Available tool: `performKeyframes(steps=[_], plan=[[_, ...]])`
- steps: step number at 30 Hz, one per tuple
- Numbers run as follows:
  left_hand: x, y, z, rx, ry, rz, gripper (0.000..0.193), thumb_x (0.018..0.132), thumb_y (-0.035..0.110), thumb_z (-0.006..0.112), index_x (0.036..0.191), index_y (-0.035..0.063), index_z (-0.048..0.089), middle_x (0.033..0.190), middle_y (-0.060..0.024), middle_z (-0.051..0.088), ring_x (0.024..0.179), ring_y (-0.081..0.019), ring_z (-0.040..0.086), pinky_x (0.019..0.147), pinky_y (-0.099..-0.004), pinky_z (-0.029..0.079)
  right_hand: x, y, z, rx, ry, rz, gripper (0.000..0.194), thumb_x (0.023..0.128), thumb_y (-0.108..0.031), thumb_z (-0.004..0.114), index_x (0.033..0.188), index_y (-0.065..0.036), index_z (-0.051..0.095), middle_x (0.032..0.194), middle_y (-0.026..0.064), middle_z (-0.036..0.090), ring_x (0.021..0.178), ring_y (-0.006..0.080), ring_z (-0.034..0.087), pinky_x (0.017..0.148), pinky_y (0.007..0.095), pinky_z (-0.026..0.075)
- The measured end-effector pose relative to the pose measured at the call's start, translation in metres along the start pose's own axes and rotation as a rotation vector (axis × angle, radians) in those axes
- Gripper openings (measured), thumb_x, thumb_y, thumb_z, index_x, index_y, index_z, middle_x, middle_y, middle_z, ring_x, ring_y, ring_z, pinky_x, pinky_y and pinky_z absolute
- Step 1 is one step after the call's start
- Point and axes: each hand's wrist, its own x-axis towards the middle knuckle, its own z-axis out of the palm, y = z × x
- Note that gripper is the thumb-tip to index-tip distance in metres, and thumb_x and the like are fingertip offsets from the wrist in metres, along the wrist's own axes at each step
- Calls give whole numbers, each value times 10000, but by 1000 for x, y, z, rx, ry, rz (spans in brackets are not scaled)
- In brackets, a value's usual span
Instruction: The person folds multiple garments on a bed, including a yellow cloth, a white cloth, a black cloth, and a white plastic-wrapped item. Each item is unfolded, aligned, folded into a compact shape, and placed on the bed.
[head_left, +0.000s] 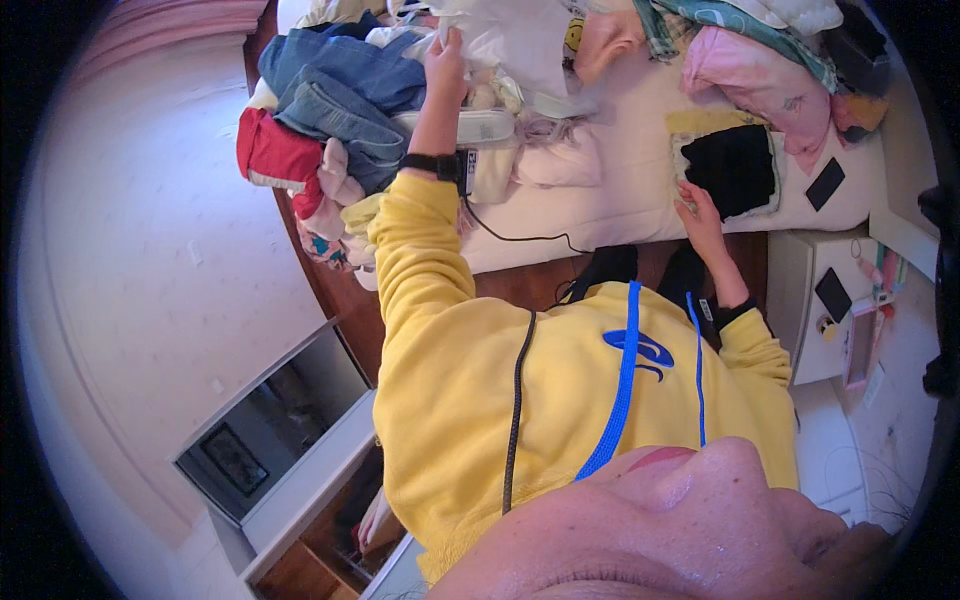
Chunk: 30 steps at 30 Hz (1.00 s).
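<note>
My left hand (446, 64) reaches to the far side of the bed, its fingers pinched on a white, partly see-through cloth or bag (517, 45). Below that wrist lies a white flat case (487, 126) bearing small print. My right hand (703, 214) rests at the left edge of a black folded cloth (731, 171), which lies on a cream and yellow cloth (679, 124). Its fingers are loosely bent and slightly apart, with nothing seen in them.
Blue denim clothes (345, 82) and a red garment (277, 150) are heaped at the left. A pink garment (757, 82) lies at the upper right, beside a black phone (825, 184) on the bed (637, 165). A white cabinet (795, 300) stands at the right. A black cord (525, 238) crosses the bed edge.
</note>
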Motion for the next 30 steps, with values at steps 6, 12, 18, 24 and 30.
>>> performKeyframes(steps=[6, 12, 18, 24, 30], plan=[[-120, 93, 9, -467, -91, -169, 374, 910, 271, 541, 1199, 41, 484, 1113, -76, 587, 988, -231, 585, 859, -382, 470, 18, -32, 12, 733, -401, 339, 435, 869, -295, 548, 1252, -95, 492, 1220, 104, 520, 1082, 219, 537, 902, 340, 414], [-243, 85, 41, -800, -247, -369, 474, 904, 326, 528, 1285, 63, 428, 1239, -96, 537, 1125, -262, 524, 950, -426, 418, 4, -63, 25, 1633, -943, 261, 713, 860, -500, 517, 1379, -59, 305, 1385, 135, 376, 1240, 281, 415, 1034, 381, 311], [-290, 38, 23, -306, -361, -355, 354, 892, 88, 521, 1244, 88, 485, 1152, 2, 565, 1029, -121, 537, 863, -287, 422, -37, -78, -38, 1438, -779, 55, 786, 833, -554, 512, 1397, -63, 267, 1411, 121, 327, 1271, 262, 359, 1052, 368, 268], [-302, 22, 99, -79, -88, -381, 447, 907, 308, 499, 1313, 155, 392, 1193, -15, 508, 1089, -168, 482, 910, -326, 376, -49, -88, -85, 1074, -634, -148, 859, 806, -608, 506, 1414, -68, 229, 1437, 107, 278, 1302, 243, 303, 1071, 354, 224], [-331, 46, 188, -446, -404, -556, 627, 893, 522, 458, 1374, 180, 246, 1272, -52, 450, 1109, -212, 478, 957, -420, 374, -53, -102, -82, 930, -597, -154, 932, 780, -662, 501, 1432, -73, 190, 1463, 94, 230, 1333, 224, 248, 1089, 340, 181]])
